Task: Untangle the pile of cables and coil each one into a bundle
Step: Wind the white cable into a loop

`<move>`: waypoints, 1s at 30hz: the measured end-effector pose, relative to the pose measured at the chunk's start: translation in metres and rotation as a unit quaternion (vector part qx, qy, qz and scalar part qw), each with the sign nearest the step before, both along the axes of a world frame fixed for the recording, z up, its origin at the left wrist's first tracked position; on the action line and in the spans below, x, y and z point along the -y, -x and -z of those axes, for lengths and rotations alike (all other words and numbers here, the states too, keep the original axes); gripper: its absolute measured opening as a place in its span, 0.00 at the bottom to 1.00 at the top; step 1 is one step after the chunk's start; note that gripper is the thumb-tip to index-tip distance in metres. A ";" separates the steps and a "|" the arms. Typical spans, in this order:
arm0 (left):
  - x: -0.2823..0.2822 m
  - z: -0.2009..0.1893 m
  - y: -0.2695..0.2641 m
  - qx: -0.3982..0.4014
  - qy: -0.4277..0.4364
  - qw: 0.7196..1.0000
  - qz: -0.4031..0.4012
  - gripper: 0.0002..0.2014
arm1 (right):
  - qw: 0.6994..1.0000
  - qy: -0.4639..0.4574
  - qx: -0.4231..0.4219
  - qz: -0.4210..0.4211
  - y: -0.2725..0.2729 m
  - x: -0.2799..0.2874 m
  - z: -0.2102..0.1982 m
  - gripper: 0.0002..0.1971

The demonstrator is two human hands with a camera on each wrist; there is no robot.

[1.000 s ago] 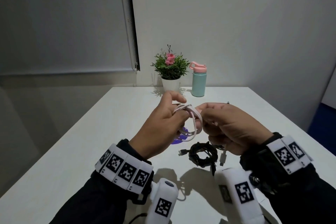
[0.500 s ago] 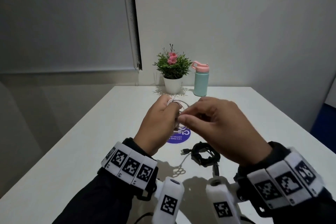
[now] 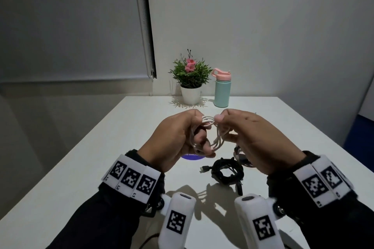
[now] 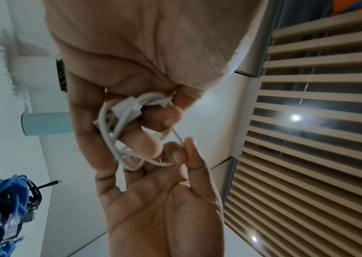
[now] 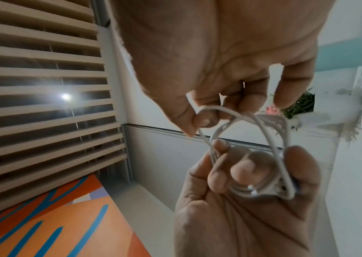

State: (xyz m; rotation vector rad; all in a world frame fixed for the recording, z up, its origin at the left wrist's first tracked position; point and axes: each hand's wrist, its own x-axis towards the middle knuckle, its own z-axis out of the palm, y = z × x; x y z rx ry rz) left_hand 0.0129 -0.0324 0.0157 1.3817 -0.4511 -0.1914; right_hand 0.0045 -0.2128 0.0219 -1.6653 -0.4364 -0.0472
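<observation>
A thin white cable (image 3: 209,121), wound into several loops, hangs between my two hands above the middle of the white table (image 3: 125,147). My left hand (image 3: 199,129) curls its fingers through the coil and grips it; in the left wrist view the white cable (image 4: 118,121) wraps round those fingers, with a white plug among the loops. My right hand (image 3: 220,120) pinches one strand at the top of the coil between thumb and forefinger, as the right wrist view shows on the white cable (image 5: 219,111). A black coiled cable (image 3: 226,172) lies on the table below my hands.
A second dark cable bundle (image 3: 241,157) lies partly hidden under my right hand. A purple round sticker (image 3: 192,156) sits beneath the left hand. A potted plant (image 3: 191,81) and a teal bottle with a pink lid (image 3: 222,90) stand at the far edge.
My right hand has drawn back from over the coil to its right side, still pinching a strand. The left hand keeps hold of the loops.
</observation>
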 end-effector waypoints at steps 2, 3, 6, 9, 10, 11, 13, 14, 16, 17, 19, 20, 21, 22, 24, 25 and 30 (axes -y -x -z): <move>0.000 0.001 0.000 0.033 -0.044 0.998 -0.024 0.08 | 1.000 -0.002 0.006 -0.004 -0.002 0.003 0.000 0.16; 0.001 0.002 0.001 0.053 -0.074 0.995 -0.042 0.10 | 1.000 0.009 0.022 0.004 -0.002 0.005 0.000 0.17; 0.006 0.007 0.002 0.103 -0.160 0.979 -0.073 0.12 | 0.994 0.046 0.084 0.057 -0.004 0.008 0.001 0.14; 0.009 0.008 0.003 0.123 -0.190 0.973 -0.045 0.05 | 0.992 0.020 0.087 0.090 -0.012 0.013 0.006 0.12; 0.009 0.008 0.004 0.129 -0.184 0.974 -0.034 0.03 | 0.994 -0.006 0.071 0.083 -0.015 0.014 0.008 0.12; 0.009 0.008 0.004 0.134 -0.171 0.976 -0.023 0.03 | 0.996 -0.027 0.053 0.070 -0.017 0.015 0.010 0.12; 0.009 0.009 0.005 0.136 -0.134 0.982 -0.005 0.04 | 0.999 -0.028 0.019 0.032 -0.019 0.013 0.014 0.13; 0.009 0.009 0.005 0.134 -0.112 0.985 -0.002 0.03 | 1.000 -0.020 0.000 0.009 -0.020 0.012 0.017 0.15; 0.011 0.011 0.005 0.127 -0.073 0.989 -0.010 0.03 | 0.999 -0.010 -0.038 -0.029 -0.019 0.008 0.020 0.18; 0.012 0.012 0.005 0.125 -0.061 0.990 -0.014 0.04 | 0.998 -0.011 -0.050 -0.036 -0.019 0.008 0.021 0.19; 0.014 0.012 0.004 0.132 -0.056 0.989 -0.023 0.05 | 0.998 -0.012 -0.059 -0.033 -0.020 0.011 0.019 0.19; 0.015 0.013 0.004 0.140 -0.063 0.988 -0.029 0.06 | 0.998 -0.012 -0.061 -0.030 -0.019 0.012 0.017 0.18; 0.015 0.013 0.003 0.149 -0.075 0.985 -0.036 0.08 | 0.997 -0.011 -0.064 -0.030 -0.019 0.014 0.016 0.18; 0.015 0.014 0.002 0.159 -0.089 0.982 -0.045 0.08 | 0.997 -0.009 -0.067 -0.032 -0.018 0.015 0.016 0.17; 0.014 0.013 0.000 0.174 -0.114 0.976 -0.064 0.08 | 0.997 -0.001 -0.067 -0.033 -0.015 0.013 0.014 0.17; 0.013 0.012 -0.001 0.176 -0.118 0.975 -0.073 0.08 | 0.999 0.010 -0.050 -0.017 -0.014 0.011 0.013 0.16; 0.008 0.012 -0.008 0.125 -0.073 0.981 -0.130 0.09 | 0.954 0.082 0.203 0.205 -0.006 0.006 0.002 0.04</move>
